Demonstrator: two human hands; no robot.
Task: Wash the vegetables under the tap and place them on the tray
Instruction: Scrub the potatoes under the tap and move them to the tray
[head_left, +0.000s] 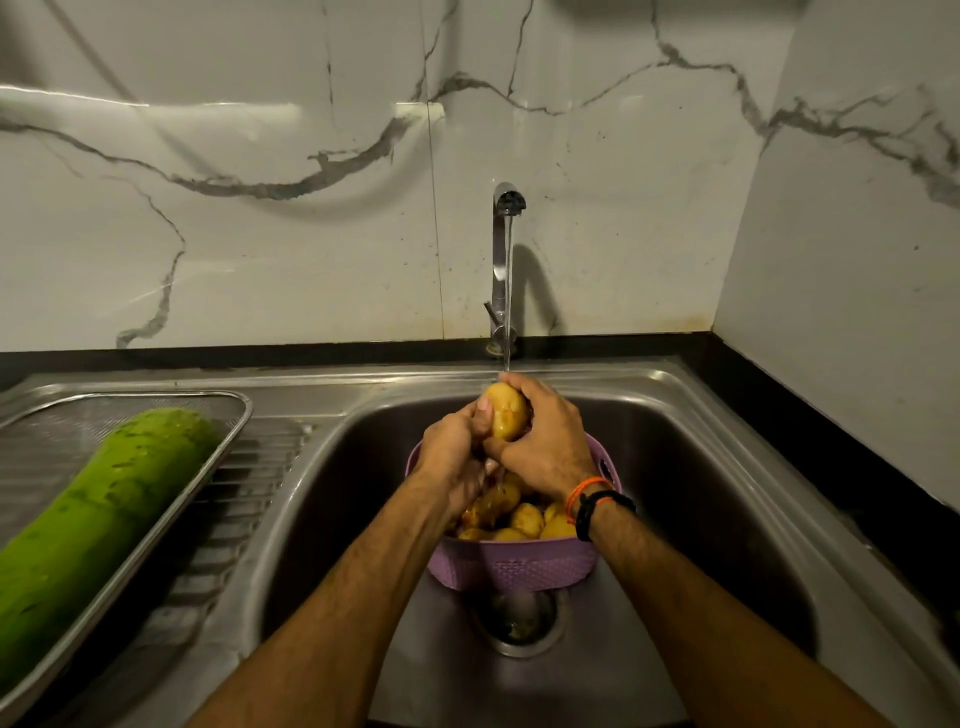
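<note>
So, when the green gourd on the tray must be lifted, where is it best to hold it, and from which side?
Probably with both hands around the thick middle of the green gourd, coming from above. It lies flat and diagonal in the tray, whose raised rim blocks a low sideways approach, and it looks long and wet.

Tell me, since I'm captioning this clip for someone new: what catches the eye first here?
Both hands, left hand and right hand, grip a wet yellow potato under the running steel tap, above a lilac plastic basket of more potatoes in the steel sink. On the left, a long green gourd lies in the steel mesh tray on the drainboard.
</note>
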